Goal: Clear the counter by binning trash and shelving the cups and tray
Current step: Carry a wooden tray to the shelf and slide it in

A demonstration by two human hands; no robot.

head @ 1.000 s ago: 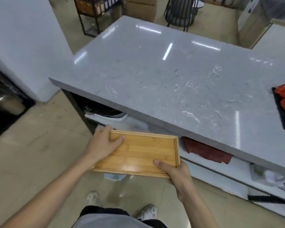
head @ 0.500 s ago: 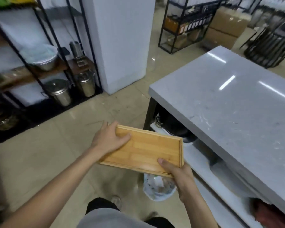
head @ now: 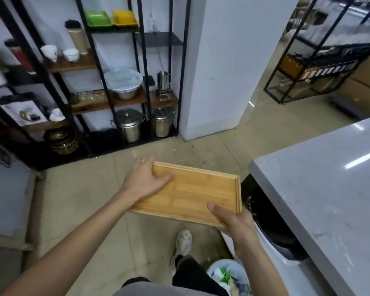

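Hands grip a wooden tray (head: 192,189) in mid-air, above the floor. The left hand (head: 144,180) clasps the tray's far-left corner, thumb lying flat on the top face and the other fingers wrapped over the far rim. The right hand (head: 233,221) clasps the near-right corner, thumb pressed on the top face beside the raised right rim, fingers hidden underneath. The tray is held roughly level, tipped slightly, and nothing lies on it.

Just right of the right-hand grip, the tray's right edge comes close to the corner of the grey counter (head: 320,189) without touching it; a dark opening shows under the counter there. Below the right wrist stands a bin (head: 222,272) lined with a bag and holding scraps. Below the tray's near edge a shoe (head: 184,240) rests on the tiled floor (head: 83,199).

Beyond the left hand the floor lies open up to a black-framed shelf rack (head: 124,99) with wooden boards, carrying white cups (head: 60,53), a covered bowl (head: 124,82) and steel pots (head: 129,124). A white pillar (head: 220,67) stands right of the rack.
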